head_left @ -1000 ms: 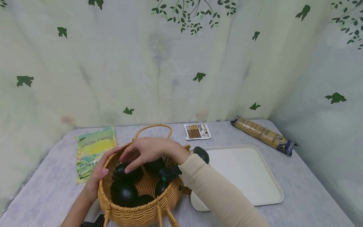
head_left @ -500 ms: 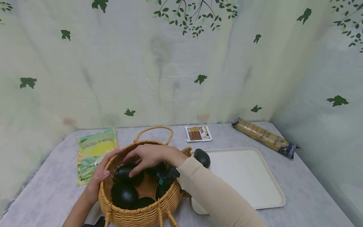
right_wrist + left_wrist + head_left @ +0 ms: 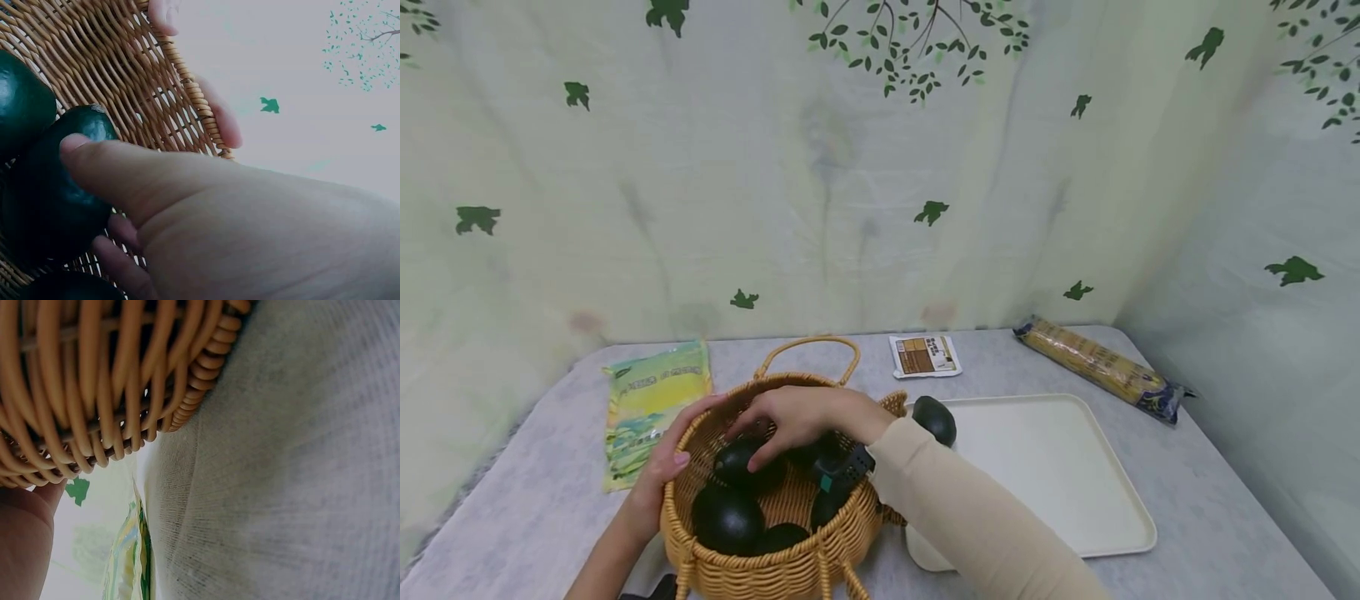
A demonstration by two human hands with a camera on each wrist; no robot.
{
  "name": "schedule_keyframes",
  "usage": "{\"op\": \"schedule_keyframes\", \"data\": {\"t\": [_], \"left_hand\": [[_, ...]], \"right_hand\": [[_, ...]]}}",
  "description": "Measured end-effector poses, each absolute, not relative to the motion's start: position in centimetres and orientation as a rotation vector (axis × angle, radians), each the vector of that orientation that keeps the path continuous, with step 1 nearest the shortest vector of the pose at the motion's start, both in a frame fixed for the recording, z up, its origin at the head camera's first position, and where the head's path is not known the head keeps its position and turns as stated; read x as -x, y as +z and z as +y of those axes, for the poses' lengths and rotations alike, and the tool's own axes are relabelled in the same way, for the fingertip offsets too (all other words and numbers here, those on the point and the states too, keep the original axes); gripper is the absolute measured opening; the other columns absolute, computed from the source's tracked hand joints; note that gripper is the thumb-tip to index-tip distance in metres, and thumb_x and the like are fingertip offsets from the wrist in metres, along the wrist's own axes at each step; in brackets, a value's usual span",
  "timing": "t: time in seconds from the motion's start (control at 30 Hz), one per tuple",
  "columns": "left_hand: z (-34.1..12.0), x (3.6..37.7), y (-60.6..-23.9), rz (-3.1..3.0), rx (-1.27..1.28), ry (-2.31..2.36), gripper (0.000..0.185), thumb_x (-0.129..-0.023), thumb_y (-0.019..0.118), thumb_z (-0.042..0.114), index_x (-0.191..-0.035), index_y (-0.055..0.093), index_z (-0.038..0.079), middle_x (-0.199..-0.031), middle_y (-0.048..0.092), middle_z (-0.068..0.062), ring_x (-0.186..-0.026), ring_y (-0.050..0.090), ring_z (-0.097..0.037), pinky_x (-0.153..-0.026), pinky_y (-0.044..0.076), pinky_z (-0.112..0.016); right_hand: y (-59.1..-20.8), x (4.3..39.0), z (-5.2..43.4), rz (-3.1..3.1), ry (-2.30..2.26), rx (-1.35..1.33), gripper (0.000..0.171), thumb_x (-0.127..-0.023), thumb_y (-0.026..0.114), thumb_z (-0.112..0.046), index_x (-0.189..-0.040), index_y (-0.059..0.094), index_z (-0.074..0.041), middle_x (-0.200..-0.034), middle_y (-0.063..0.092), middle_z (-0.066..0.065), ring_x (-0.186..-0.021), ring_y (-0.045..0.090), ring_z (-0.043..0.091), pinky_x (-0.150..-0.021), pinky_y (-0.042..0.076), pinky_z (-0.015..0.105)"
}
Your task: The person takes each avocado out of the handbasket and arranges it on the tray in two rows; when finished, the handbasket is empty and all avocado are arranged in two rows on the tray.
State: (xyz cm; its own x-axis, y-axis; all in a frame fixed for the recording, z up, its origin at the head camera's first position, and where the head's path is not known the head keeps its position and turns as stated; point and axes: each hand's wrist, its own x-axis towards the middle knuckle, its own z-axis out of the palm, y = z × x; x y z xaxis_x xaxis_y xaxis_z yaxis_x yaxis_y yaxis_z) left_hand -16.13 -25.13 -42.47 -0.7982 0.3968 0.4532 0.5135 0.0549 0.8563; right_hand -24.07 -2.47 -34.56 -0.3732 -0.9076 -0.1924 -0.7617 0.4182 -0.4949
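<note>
In the head view a round wicker basket [image 3: 775, 575] stands at the front of the table with several dark, glossy avocados inside. My left hand [image 3: 658, 467] holds its left rim, thumb on the near side and fingers along the outer wall. The left wrist view shows the woven wall [image 3: 94, 375] close up. Reaching over the right rim, my right hand [image 3: 801, 417] grips an avocado [image 3: 737, 462] toward the back left of the basket. In the right wrist view the thumb [image 3: 100, 162] lies across that avocado [image 3: 56, 194], with fingers around its other side.
A white tray [image 3: 1045, 475] lies right of the basket, partly behind my right sleeve [image 3: 977, 508]. One avocado [image 3: 934, 420] is at its back left corner. Behind are a yellow-green packet [image 3: 658, 408], a small white-brown packet [image 3: 925, 356] and a long golden package [image 3: 1097, 362].
My right hand has lowered into the basket and its fingers have closed around an avocado, which has shifted slightly to the right. The left hand keeps its hold on the rim.
</note>
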Motion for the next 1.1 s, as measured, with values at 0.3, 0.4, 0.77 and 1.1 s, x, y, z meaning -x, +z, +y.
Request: {"op": "schedule_keyframes", "data": {"t": [0.3,0.4,0.77,1.1], "left_hand": [[-25.35,16.27,-42.56,-2.226,0.967,-1.866,0.063,-0.101,0.024,0.021,-0.159,0.026,-0.004,-0.160,0.038,0.000,-0.143,0.038,-0.008,-0.106,0.040,-0.020],[-25.27,16.24,-42.41,-2.225,0.963,-1.877,0.064,-0.100,0.025,0.022,-0.159,0.026,-0.003,-0.159,0.038,0.000,-0.143,0.039,-0.008,-0.105,0.042,-0.022],[-25.31,16.29,-42.45,-2.193,0.994,-1.882,0.063,-0.100,0.024,0.020,-0.158,0.026,-0.005,-0.160,0.038,-0.001,-0.143,0.038,-0.008,-0.107,0.041,-0.021],[-25.30,16.13,-42.42,-2.223,0.943,-1.879,0.064,-0.099,0.026,0.021,-0.158,0.027,-0.005,-0.158,0.040,-0.001,-0.140,0.043,-0.008,-0.103,0.045,-0.025]], "right_hand": [[-34.83,23.99,-2.32,2.182,-0.537,1.353,0.046,-0.092,0.078,-0.033,-0.134,0.066,-0.021,-0.131,0.065,-0.010,-0.117,0.058,0.001,-0.098,0.044,0.016],[-34.82,23.94,-2.22,2.170,-0.569,1.314,0.044,-0.090,0.080,-0.035,-0.130,0.066,-0.022,-0.127,0.064,-0.013,-0.119,0.058,-0.001,-0.101,0.043,0.016],[-34.40,23.78,-2.24,2.148,-0.546,1.254,0.048,-0.087,0.083,-0.039,-0.128,0.065,-0.023,-0.134,0.062,-0.014,-0.128,0.053,-0.004,-0.104,0.039,0.014],[-34.74,23.75,-2.23,2.114,-0.390,1.278,0.066,-0.087,0.083,-0.034,-0.147,0.058,-0.024,-0.149,0.056,-0.010,-0.135,0.049,0.001,-0.108,0.037,0.016]]}}
